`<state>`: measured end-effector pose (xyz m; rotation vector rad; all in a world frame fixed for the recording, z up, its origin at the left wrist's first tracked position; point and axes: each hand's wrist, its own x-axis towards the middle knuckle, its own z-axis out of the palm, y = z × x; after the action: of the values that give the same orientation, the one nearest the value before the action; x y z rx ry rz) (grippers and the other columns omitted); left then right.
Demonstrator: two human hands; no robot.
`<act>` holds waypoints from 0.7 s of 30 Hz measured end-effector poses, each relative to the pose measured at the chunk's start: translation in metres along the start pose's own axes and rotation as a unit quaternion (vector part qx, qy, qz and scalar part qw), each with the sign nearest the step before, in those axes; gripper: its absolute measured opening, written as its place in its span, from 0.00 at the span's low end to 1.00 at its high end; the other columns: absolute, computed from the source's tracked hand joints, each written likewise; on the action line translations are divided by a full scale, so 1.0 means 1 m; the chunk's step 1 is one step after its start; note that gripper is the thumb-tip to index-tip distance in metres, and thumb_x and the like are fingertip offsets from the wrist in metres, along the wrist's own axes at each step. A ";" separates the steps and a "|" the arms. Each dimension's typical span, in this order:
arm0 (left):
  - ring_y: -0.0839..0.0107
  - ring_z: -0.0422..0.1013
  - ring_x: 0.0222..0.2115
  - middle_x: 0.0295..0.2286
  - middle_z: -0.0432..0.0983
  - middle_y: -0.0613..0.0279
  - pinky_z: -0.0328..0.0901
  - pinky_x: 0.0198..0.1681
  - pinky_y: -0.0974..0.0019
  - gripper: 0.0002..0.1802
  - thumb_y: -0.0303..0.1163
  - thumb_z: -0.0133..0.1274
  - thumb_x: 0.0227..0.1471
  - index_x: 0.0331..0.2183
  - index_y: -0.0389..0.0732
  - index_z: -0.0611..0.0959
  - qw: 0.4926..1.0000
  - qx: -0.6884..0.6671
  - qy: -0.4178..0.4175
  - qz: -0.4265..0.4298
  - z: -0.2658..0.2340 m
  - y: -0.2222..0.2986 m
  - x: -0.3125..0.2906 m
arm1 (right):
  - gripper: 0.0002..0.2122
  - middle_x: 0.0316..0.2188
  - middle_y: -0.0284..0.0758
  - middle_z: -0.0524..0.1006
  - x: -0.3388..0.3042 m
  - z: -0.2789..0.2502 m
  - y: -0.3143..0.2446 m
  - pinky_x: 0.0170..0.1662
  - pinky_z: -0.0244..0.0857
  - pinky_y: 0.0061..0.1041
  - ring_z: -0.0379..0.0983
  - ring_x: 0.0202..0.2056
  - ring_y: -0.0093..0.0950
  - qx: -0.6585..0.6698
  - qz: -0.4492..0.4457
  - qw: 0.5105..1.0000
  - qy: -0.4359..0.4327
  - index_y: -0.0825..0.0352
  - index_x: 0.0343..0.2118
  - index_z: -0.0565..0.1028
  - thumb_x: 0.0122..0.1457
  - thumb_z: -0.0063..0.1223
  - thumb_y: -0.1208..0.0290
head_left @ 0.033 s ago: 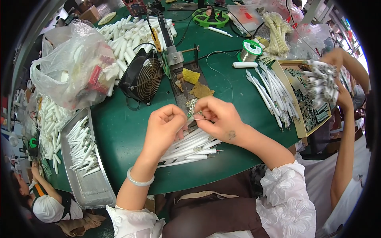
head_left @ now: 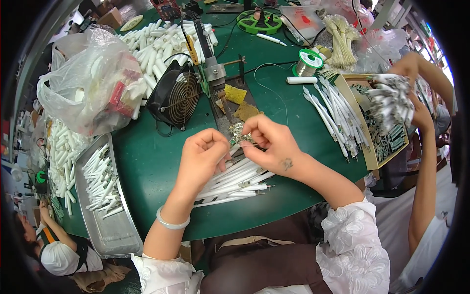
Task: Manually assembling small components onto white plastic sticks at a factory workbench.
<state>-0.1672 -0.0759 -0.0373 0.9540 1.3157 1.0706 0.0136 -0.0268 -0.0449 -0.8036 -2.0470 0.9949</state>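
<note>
My left hand (head_left: pixel 205 154) is closed in a pinch, thumb against the curled fingers; whatever lies between them is hidden. Close beside it, my right hand (head_left: pixel 270 146) pinches what looks like a thin pale wire (head_left: pixel 249 143) between thumb and forefinger. Just beyond the fingertips is a small heap of shiny metal bits (head_left: pixel 238 131). Below both hands lies a bunch of white candle-shaped sticks (head_left: pixel 230 183), some with metal pins at their ends. The soldering iron (head_left: pixel 215 71), clamped in a stand, points down toward a worn yellow sponge (head_left: pixel 235 94).
On the left stand a black fan (head_left: pixel 178 95), a plastic bag (head_left: pixel 93 83) and a metal tray (head_left: pixel 115 240) of sticks. Right are a solder spool (head_left: pixel 309 61), more white sticks (head_left: pixel 335 115) and a box (head_left: pixel 374 159) of circuit boards. A co-worker's hands hold a stick bundle (head_left: pixel 391 100) over it.
The co-worker's bundle at the right has shifted slightly left and down. My right hand's fingers have moved a little; my left hand has stayed almost still.
</note>
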 end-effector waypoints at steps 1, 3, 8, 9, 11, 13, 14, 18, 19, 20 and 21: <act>0.82 0.65 0.13 0.17 0.73 0.65 0.55 0.14 0.79 0.04 0.24 0.48 0.47 0.23 0.37 0.76 1.000 -0.009 0.005 -0.008 0.000 0.000 0.001 | 0.07 0.19 0.27 0.64 0.002 -0.004 -0.002 0.21 0.54 0.16 0.57 0.19 0.15 0.018 0.023 1.000 -0.002 0.68 0.30 0.69 0.48 0.55 0.79; 0.83 0.64 0.13 0.17 0.73 0.65 0.54 0.14 0.79 0.04 0.24 0.49 0.47 0.23 0.36 0.77 1.000 -0.018 0.009 -0.015 -0.001 0.001 0.004 | 0.06 0.18 0.26 0.62 0.003 -0.009 -0.003 0.22 0.52 0.16 0.54 0.20 0.14 0.036 0.047 0.998 -0.003 0.68 0.29 0.68 0.50 0.53 0.79; 0.84 0.64 0.13 0.17 0.73 0.65 0.53 0.13 0.79 0.05 0.25 0.48 0.48 0.23 0.36 0.77 1.000 0.023 0.013 0.008 -0.003 -0.001 0.012 | 0.04 0.18 0.27 0.60 0.010 -0.010 -0.001 0.23 0.52 0.18 0.56 0.21 0.17 0.075 0.109 0.990 -0.041 0.69 0.27 0.68 0.51 0.51 0.78; 0.84 0.64 0.13 0.17 0.73 0.65 0.53 0.13 0.79 0.05 0.25 0.48 0.48 0.23 0.36 0.77 1.000 0.023 0.012 0.008 -0.003 -0.002 0.014 | 0.04 0.18 0.27 0.60 0.011 -0.007 0.001 0.23 0.52 0.18 0.56 0.21 0.17 0.075 0.109 0.990 -0.040 0.69 0.27 0.68 0.51 0.51 0.78; 0.82 0.64 0.12 0.17 0.73 0.63 0.55 0.14 0.78 0.05 0.26 0.47 0.49 0.24 0.37 0.77 0.999 0.037 0.017 0.004 -0.004 -0.001 0.018 | 0.04 0.19 0.29 0.64 0.013 -0.003 0.005 0.23 0.54 0.19 0.59 0.21 0.19 -0.036 -0.017 0.999 0.018 0.70 0.27 0.69 0.52 0.53 0.77; 0.82 0.64 0.12 0.17 0.73 0.63 0.55 0.13 0.78 0.06 0.26 0.47 0.49 0.24 0.37 0.77 0.999 0.035 0.015 0.015 -0.002 -0.002 0.020 | 0.04 0.21 0.32 0.67 0.013 -0.001 0.009 0.22 0.57 0.20 0.62 0.20 0.22 -0.030 -0.022 0.999 0.033 0.70 0.26 0.71 0.52 0.54 0.76; 0.82 0.63 0.12 0.17 0.73 0.63 0.55 0.13 0.78 0.06 0.26 0.47 0.49 0.24 0.37 0.77 0.999 0.032 0.014 0.024 -0.001 -0.002 0.021 | 0.04 0.21 0.32 0.68 0.012 0.001 0.010 0.22 0.58 0.20 0.63 0.20 0.22 -0.042 -0.026 0.998 0.034 0.70 0.26 0.72 0.51 0.54 0.76; 0.82 0.63 0.12 0.17 0.73 0.64 0.54 0.13 0.78 0.06 0.26 0.46 0.49 0.24 0.37 0.76 0.999 0.035 0.010 0.030 0.002 -0.003 0.025 | 0.03 0.21 0.33 0.68 0.011 0.001 0.012 0.22 0.59 0.20 0.64 0.20 0.22 -0.053 -0.033 0.997 0.047 0.69 0.25 0.74 0.50 0.56 0.76; 0.83 0.63 0.12 0.17 0.73 0.64 0.54 0.13 0.78 0.06 0.26 0.46 0.49 0.24 0.37 0.76 0.999 0.031 0.012 0.034 0.002 -0.003 0.025 | 0.03 0.21 0.33 0.68 0.011 0.001 0.012 0.22 0.59 0.20 0.64 0.20 0.22 -0.053 -0.032 0.997 0.046 0.69 0.25 0.74 0.50 0.56 0.76; 0.83 0.63 0.12 0.17 0.73 0.64 0.54 0.13 0.78 0.06 0.26 0.46 0.49 0.24 0.37 0.76 0.999 0.028 0.013 0.039 0.002 -0.003 0.025 | 0.03 0.21 0.33 0.68 0.011 0.001 0.012 0.22 0.58 0.20 0.64 0.20 0.21 -0.056 -0.038 0.996 0.052 0.69 0.26 0.74 0.50 0.57 0.77; 0.83 0.63 0.12 0.17 0.73 0.64 0.54 0.13 0.78 0.06 0.26 0.46 0.49 0.24 0.37 0.76 0.999 0.028 0.013 0.037 0.002 -0.002 0.025 | 0.03 0.20 0.33 0.68 0.011 0.002 0.012 0.22 0.58 0.20 0.64 0.19 0.21 -0.058 -0.044 0.996 0.059 0.69 0.26 0.74 0.50 0.57 0.77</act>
<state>-0.1656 -0.0524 -0.0459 1.0405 1.3463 1.1122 0.0089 -0.0131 -0.0522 -0.8052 -2.0353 0.7674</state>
